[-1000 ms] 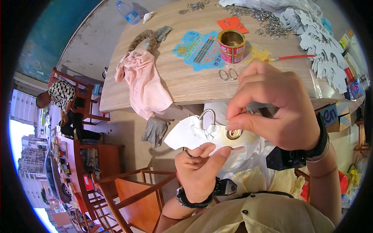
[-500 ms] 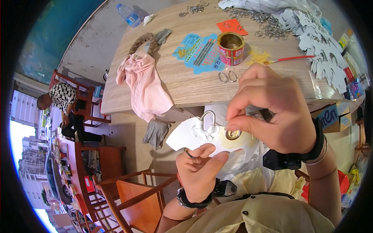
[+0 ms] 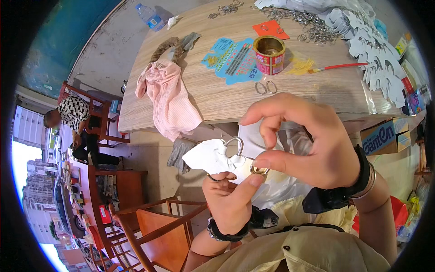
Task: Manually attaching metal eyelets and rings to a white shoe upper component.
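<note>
Between thumb and fingers my left hand [image 3: 229, 204] pinches a white flat piece [image 3: 199, 156] with a pointed end; whether it is cloth or card I cannot tell. A curved silver metal loop [image 3: 240, 144] is fixed in a gathered part of it. Beside my left thumb, a round gold-coloured metal ring [image 3: 259, 170] lies on the piece. My right hand [image 3: 317, 149] is spread above it, index finger raised and apart from the thumb, whose tip is at the ring. Nothing shows between the right fingers.
On the wooden table [image 3: 213, 104] stand a can [image 3: 269, 59], a red-handled brush [image 3: 337, 67] and two loose rings [image 3: 265, 87]. Metal rings [image 3: 317, 31] and white cut pieces [image 3: 380, 68] are heaped at the far right. A pink garment [image 3: 167, 97] hangs over the edge; a person [image 3: 74, 113] sits left.
My left hand has closed on the white piece, which has shifted left and tilted. My right index finger has lifted away from the thumb, opening the hand.
</note>
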`<state>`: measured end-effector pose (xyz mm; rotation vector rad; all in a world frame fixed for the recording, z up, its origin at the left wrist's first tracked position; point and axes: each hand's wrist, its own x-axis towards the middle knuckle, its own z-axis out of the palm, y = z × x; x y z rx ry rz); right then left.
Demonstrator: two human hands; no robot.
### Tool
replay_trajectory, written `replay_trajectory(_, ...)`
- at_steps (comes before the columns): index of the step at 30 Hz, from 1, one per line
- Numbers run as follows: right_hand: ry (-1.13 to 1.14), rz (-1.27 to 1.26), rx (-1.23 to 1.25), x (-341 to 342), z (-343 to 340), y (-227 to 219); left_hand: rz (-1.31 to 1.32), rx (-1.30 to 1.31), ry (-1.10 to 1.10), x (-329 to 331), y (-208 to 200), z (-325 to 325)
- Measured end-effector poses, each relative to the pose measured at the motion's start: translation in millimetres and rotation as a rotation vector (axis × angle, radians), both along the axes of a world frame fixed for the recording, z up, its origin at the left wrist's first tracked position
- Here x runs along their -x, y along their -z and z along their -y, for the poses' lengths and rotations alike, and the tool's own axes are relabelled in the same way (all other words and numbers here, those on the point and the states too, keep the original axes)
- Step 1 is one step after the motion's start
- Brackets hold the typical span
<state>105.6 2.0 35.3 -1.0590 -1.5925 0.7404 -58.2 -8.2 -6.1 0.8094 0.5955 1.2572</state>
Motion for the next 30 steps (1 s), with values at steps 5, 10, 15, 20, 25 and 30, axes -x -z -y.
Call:
replay_trajectory(5,-0.161,-0.075,0.087,-5,0,4,0.029,-0.001,0.019,1,-1,1)
replay_trajectory(10,-0.227,-0.128,0.167,-4,0,8,0.099,0.044,0.045,2,-1,1)
replay_trajectory(15,-0.288,-0.159,0.168,-4,1,9,0.166,0.060,0.086,4,1,2)
replay_trajectory(20,-0.276,-0.184,0.122,-5,0,16,0.178,0.018,0.178,10,10,0)
replay_trajectory(25,-0.309,-0.215,0.263,-8,2,11,0.174,0.050,0.171,6,5,0)
replay_trajectory(30,-0.361,-0.399,0.410,-16,4,15,0.085,0.091,0.208,5,8,-3)
